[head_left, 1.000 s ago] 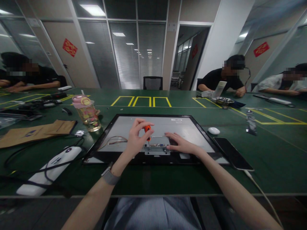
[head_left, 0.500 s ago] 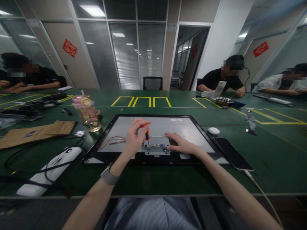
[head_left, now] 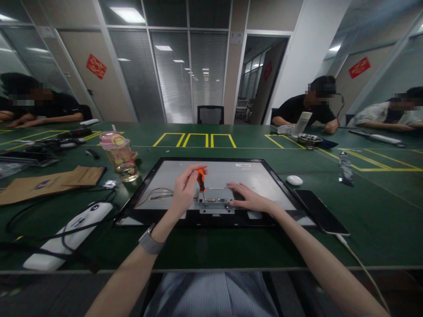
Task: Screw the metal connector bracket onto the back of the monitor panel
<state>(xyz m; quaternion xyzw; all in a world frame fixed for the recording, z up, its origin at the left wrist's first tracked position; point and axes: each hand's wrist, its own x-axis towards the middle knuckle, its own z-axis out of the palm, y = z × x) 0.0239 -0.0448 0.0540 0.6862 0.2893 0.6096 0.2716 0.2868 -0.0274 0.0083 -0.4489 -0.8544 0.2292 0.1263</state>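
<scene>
My left hand (head_left: 187,187) is closed around the handle of an orange and black screwdriver (head_left: 201,179). Its thin shaft points down to the left part of a small metal bracket (head_left: 216,211) with connector ports on it. The bracket sits at the near edge of a flat display panel (head_left: 158,176), which lies grey back upward inside a black frame. My right hand (head_left: 249,198) rests with outstretched fingers at the bracket's right side, its thumb touching or very near the ports. Thin wires (head_left: 155,192) lie on the panel left of the bracket.
Left of the panel stand a pink-lidded bottle (head_left: 120,156), a brown paper bag (head_left: 49,185) and a white power strip (head_left: 68,237) under black cables. To the right lie a phone (head_left: 320,211) and a white earbud case (head_left: 294,180). Several people sit across the table.
My left hand has shifted slightly left and its fingers have closed in around the screwdriver handle, which now leans a little left. My right hand has stayed in place.
</scene>
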